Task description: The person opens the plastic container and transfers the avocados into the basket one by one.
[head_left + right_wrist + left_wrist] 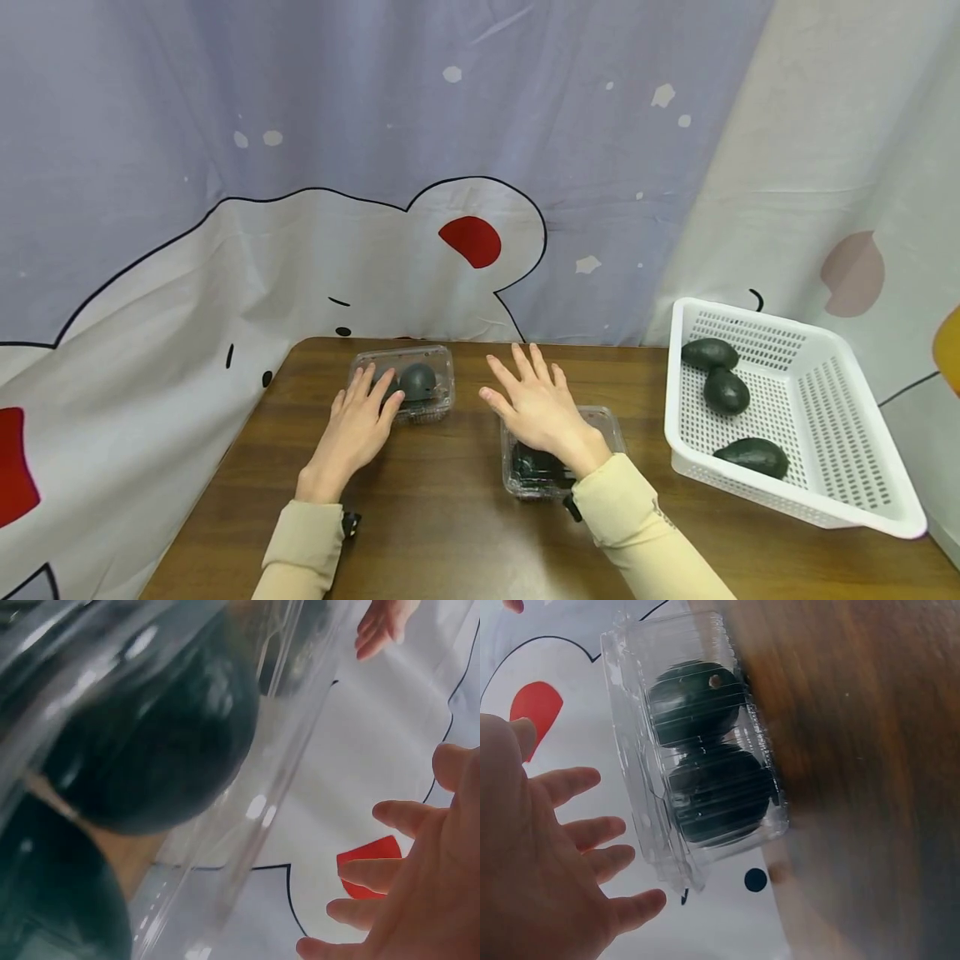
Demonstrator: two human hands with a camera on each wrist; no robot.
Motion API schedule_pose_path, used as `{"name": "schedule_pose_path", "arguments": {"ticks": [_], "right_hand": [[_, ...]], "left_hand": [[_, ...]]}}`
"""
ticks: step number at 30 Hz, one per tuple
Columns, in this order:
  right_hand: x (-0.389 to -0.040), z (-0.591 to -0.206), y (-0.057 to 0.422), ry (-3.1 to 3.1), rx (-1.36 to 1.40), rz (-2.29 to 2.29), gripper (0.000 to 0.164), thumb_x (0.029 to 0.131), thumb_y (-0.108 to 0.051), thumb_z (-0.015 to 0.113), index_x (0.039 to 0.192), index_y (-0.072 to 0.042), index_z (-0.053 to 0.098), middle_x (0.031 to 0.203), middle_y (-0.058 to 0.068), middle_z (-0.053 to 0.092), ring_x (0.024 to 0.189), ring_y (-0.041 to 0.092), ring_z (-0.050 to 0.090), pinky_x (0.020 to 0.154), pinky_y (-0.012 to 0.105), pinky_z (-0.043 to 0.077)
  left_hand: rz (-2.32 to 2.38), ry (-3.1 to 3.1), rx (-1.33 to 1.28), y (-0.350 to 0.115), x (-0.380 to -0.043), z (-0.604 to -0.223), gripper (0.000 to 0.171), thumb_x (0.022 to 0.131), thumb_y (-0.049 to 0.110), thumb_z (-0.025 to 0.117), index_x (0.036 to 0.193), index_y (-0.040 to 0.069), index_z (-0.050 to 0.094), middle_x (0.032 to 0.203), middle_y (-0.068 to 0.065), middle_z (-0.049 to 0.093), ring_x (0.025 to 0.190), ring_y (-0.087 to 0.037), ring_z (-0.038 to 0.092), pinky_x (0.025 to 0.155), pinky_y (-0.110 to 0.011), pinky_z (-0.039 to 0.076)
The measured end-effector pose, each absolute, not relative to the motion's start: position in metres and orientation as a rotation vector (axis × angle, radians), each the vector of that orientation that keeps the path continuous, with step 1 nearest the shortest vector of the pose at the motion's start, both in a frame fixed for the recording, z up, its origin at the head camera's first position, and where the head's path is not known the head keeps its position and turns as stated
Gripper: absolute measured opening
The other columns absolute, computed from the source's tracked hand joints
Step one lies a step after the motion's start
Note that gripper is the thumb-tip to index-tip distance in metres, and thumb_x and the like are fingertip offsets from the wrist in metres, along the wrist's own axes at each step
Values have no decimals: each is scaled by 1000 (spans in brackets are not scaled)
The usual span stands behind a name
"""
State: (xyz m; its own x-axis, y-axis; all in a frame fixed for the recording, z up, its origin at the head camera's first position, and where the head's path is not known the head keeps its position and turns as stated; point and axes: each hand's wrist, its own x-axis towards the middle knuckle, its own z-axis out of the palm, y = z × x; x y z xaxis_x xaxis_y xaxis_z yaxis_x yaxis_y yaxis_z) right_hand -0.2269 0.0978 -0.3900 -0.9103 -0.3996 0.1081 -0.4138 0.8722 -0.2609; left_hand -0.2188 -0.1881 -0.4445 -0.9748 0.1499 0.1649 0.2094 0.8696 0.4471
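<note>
My left hand (pixel 356 429) has its fingers spread at the near left side of a clear plastic box (pixel 444 404), hiding part of it. Two dark green avocados (pixel 718 795) sit side by side in that box; the left wrist view shows a gap between the fingertips and the plastic. Over a second clear box (pixel 613 429) hovers my right hand (pixel 543 412), fingers also spread and holding nothing. Dark avocados (pixel 157 742) fill the near part of this box, partly hidden by the hand and forearm. How many it holds cannot be told.
A white perforated basket (pixel 862 417) stands on the right of the brown wooden table (pixel 442 517), with three avocados (pixel 726 392) inside on its left half. A patterned curtain (pixel 585 183) hangs behind the table's back edge.
</note>
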Motion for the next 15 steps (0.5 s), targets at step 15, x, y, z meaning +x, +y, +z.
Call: {"name": "schedule_pose_path", "arguments": {"ticks": [15], "right_hand": [[-226,-388,60,-2973,773,417,61,102,-58,31,154,-27,32,160,14,19,147,36,6,112,62,15]], "left_hand": [[-797,-2886,-217,-195,-220,-455,67,104,54,22,154,10,27,159,-24,13,146,-39,6,112,-63,10]]}}
